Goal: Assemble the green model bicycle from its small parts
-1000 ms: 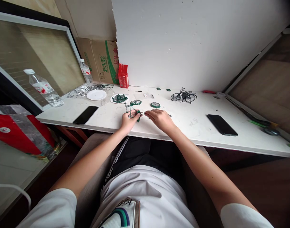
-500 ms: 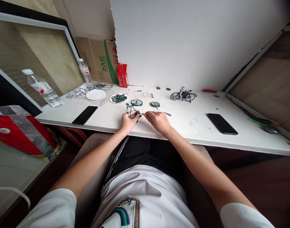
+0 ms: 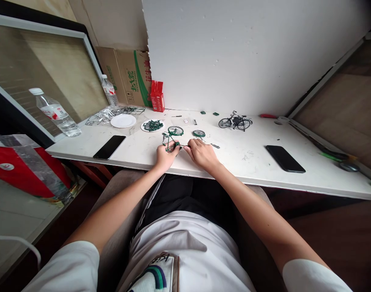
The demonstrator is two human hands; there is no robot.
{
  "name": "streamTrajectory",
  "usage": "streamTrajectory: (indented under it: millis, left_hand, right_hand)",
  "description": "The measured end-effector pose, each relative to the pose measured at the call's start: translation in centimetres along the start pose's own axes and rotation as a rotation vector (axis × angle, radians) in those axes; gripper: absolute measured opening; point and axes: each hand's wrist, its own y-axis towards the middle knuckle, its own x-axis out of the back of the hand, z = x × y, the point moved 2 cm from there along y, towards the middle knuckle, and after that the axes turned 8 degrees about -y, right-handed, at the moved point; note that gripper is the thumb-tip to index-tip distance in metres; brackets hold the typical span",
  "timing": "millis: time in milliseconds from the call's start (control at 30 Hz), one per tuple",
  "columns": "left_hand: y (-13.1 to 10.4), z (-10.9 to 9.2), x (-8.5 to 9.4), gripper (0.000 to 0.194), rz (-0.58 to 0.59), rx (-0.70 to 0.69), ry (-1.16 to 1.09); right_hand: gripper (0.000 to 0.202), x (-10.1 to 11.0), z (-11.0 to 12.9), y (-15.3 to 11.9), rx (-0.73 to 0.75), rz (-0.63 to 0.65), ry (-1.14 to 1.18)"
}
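Observation:
My left hand [image 3: 165, 157] is closed on a green model bicycle frame [image 3: 169, 140], held upright just above the table's front edge. Close beside it, my right hand [image 3: 202, 153] has its fingers closed on a small screwdriver [image 3: 184, 145]. Its thin dark shaft reaches toward the frame's lower right part by my left fingertips, which hide the contact. Behind the frame lies a green-rimmed wheel [image 3: 175, 130]. Another green wheel [image 3: 199, 133] rests flat beyond my right hand. A finished black model bicycle [image 3: 235, 121] stands farther back on the right.
Green parts [image 3: 153, 125] fill a white plate, with a second white plate [image 3: 123, 120] beside it. Phones [image 3: 109, 147] [image 3: 284, 158] lie left and right. Water bottles [image 3: 58, 112], a red box [image 3: 157, 96] and a cardboard box [image 3: 127, 77] stand at the left.
My right hand has rolled and its fingers have shifted slightly right, so more of the dark shaft shows between the hands. My left hand still holds the frame in place.

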Motion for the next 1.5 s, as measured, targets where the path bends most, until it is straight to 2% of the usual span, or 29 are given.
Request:
streamTrajectory:
  millis: [200, 500, 1033, 1300, 1500]
  left_hand:
    - [0.10, -0.12, -0.18, 0.033, -0.019, 0.031, -0.102]
    - [0.03, -0.31, -0.23, 0.037, 0.016, 0.035, -0.105]
    - [0.16, -0.32, -0.10, 0.036, 0.024, 0.038, -0.076]
    - [0.09, -0.36, -0.15, 0.035, 0.038, 0.027, -0.076]
    - [0.17, -0.21, -0.09, 0.033, 0.015, 0.013, -0.066]
  right_hand:
    - [0.032, -0.36, 0.05, 0.10, 0.003, 0.000, 0.087]
    - [0.029, -0.06, -0.13, 0.11, 0.026, -0.123, 0.121]
    - [0.023, -0.13, -0.16, -0.03, 0.046, -0.136, 0.124]
    - [0.025, -0.48, -0.37, 0.06, 0.035, -0.153, 0.134]
    - [0.039, -0.57, -0.84, -0.23, 0.102, -0.146, 0.139]
